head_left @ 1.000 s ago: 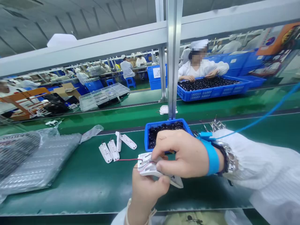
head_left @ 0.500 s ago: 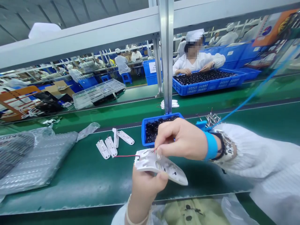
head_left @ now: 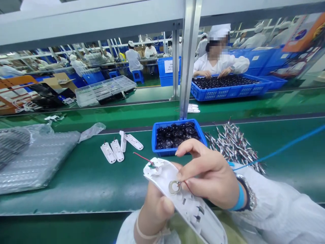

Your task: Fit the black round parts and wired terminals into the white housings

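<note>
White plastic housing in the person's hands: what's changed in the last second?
The long white plastic housing has swung, narrow end now pointing down toward the person, the left hand still beneath it. The right hand moved over to a round metal ring on thin wires. The blue plastic tray of black parts and four white housings on the green belt stayed put.

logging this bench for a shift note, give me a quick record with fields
left hand: holds white housing
right hand: nearest metal ring on housing
lead: red lead off housing's top end
tray: blue tray of black parts
beside tray: wire pile
on belt, left: white covers, bubble bag
right wrist: blue strap
opposite: co-worker at blue crate
</note>
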{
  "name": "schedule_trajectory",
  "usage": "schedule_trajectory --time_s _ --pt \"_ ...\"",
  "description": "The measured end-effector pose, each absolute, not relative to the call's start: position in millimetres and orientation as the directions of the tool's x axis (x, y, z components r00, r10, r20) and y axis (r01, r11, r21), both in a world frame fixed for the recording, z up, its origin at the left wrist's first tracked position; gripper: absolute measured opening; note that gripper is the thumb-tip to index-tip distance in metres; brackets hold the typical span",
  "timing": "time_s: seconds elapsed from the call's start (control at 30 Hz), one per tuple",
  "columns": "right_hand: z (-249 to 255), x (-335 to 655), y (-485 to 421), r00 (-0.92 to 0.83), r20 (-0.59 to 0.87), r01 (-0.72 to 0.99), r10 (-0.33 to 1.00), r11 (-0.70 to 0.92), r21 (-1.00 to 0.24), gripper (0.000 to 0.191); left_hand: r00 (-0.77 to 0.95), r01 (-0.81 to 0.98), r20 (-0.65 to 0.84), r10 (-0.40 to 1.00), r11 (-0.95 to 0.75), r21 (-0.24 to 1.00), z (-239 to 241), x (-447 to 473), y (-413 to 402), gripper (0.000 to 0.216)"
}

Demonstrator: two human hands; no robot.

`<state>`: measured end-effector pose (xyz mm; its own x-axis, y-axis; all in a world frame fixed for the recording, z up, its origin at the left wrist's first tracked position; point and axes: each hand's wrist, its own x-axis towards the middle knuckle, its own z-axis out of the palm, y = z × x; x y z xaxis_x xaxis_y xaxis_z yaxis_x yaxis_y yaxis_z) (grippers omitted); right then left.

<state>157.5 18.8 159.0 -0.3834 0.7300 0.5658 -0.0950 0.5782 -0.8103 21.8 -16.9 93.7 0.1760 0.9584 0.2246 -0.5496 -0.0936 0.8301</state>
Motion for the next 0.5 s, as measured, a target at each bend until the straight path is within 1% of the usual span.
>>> schedule_trajectory --time_s 0.1,0.23,0.3,0.43,0.5 --pt "158.5 157.0 16.4 -0.353 0.639 -0.059 0.684 0.665 -0.745 0.003 0.246 -0.585 0.289 0.925 -0.095 0.805 95.4 21.8 -15.5 0.046" --pt "155.7 156.2 15.4 -0.31 0.655 -0.013 0.689 0.686 -0.728 0.005 0.174 -0.557 0.31 0.935 -0.166 0.814 96.8 23.8 -13.2 0.046" --pt "154.1 156.0 16.0 -0.301 0.658 -0.002 0.69 0.69 -0.724 0.007 0.171 -0.558 0.322 0.931 -0.178 0.811 96.8 25.1 -12.6 0.044" --pt "151.8 155.7 16.9 -0.298 0.674 0.028 0.676 0.712 -0.701 0.006 0.187 -0.586 0.295 0.937 -0.134 0.799 96.3 27.9 -13.7 0.045" --pt "151.2 154.9 16.4 -0.29 0.685 0.045 0.669 0.724 -0.688 0.005 0.137 -0.523 0.257 0.957 -0.15 0.839 96.5 29.2 -14.5 0.052"
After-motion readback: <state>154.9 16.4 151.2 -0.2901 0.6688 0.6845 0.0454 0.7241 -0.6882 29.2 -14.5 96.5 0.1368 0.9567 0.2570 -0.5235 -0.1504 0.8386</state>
